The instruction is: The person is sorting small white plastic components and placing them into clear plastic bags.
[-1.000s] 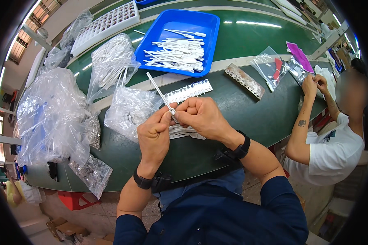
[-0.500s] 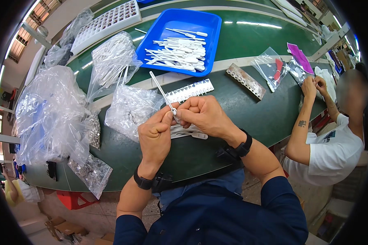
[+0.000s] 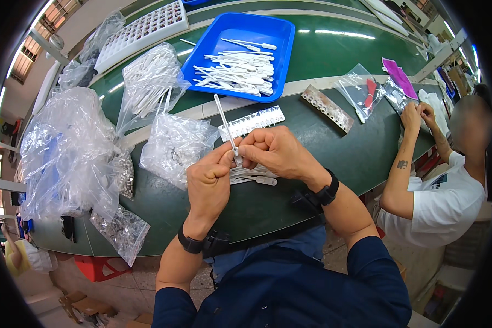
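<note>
A slim white plastic stick (image 3: 224, 119) stands tilted above the table, its thin end pointing away from me. Thumb and fingers of my left hand (image 3: 209, 177) pinch it near its lower, wider end. My right hand (image 3: 281, 156) is closed at that same end, fingertips against it; whether a small separate part sits between them is hidden. Below my hands lie several more white sticks (image 3: 263, 180) with flat paddle-like ends. Just beyond my fingers is a pale strip (image 3: 257, 121) with a row of small shiny pieces.
A blue tray (image 3: 286, 60) of white sticks stands ahead. Clear bags (image 3: 175, 145) of parts crowd the left, near a white foam tray (image 3: 142, 35). On the right lie a drilled metal block (image 3: 327, 108) and a bag with a red item (image 3: 361, 93). A co-worker (image 3: 437, 202) sits there.
The stick has swung a little to the right and stands more upright. Both my hands have shifted slightly and keep their hold at its lower end.
</note>
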Available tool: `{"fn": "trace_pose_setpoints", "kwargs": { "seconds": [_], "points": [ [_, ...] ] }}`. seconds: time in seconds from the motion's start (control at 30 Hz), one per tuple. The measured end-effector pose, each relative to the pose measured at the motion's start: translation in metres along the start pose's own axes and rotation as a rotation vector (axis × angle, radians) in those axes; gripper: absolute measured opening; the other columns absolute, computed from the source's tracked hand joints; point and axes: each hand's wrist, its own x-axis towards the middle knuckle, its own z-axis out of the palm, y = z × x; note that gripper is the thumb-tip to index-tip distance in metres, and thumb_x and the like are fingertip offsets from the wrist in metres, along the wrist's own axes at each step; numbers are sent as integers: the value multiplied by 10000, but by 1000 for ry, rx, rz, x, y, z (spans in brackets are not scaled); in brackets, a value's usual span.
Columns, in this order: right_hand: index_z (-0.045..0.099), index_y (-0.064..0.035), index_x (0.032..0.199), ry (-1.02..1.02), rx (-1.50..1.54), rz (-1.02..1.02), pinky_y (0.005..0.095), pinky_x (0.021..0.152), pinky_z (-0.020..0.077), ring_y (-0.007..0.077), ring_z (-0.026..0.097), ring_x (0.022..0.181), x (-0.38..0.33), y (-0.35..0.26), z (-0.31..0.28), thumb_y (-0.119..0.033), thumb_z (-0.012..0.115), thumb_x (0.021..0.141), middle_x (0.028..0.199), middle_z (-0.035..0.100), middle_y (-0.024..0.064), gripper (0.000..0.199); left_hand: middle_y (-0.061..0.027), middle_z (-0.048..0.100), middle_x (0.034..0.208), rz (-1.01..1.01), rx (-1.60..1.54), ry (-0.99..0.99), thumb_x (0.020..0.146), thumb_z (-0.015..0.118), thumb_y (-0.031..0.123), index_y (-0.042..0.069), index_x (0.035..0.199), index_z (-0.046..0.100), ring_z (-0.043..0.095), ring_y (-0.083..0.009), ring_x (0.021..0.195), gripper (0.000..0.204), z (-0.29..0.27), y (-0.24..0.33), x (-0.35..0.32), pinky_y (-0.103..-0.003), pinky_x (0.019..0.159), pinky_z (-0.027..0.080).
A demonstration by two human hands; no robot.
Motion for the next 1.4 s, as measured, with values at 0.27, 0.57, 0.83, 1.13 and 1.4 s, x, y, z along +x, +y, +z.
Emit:
{"fn": "trace_pose_setpoints", "kwargs": {
  "seconds": [0.27,0.57,0.83,1.13,1.4],
  "points": [
    [677,46,918,49,-121,-77,218,650,517,50,626,655,0,11,6,-137,647,986,723,708,34,197,-128,766,1121,-37,-62,37,997,610,20,-94,792,686,675,-94,729,246,4,2,0,-230,670,554],
    [683,37,901,9,153,107,231,616,514,63,625,631,10,11,0,-135,660,972,710,696,38,188,-110,760,1136,-303,-298,23,991,632,31,-82,943,755,646,-70,744,174,1,-6,6,-208,692,537],
    [696,43,916,-62,277,164,244,613,539,97,654,642,12,15,-7,-133,690,942,744,698,57,177,-111,746,1179,-342,-339,18,988,652,55,-80,977,769,634,-63,737,178,1,-4,5,-206,679,527],
    [707,47,848,-35,286,203,247,626,548,103,649,642,10,10,-4,-96,688,903,734,692,67,154,-122,746,1183,-306,-263,27,974,663,46,-86,932,763,633,-66,730,171,0,-2,3,-210,664,520],
    [699,46,880,-34,311,191,259,612,537,110,653,640,15,15,-3,-102,698,908,740,701,73,151,-118,748,1180,-289,-257,35,970,660,39,-91,908,758,630,-66,740,173,0,-6,6,-215,668,520]
  ]
}}
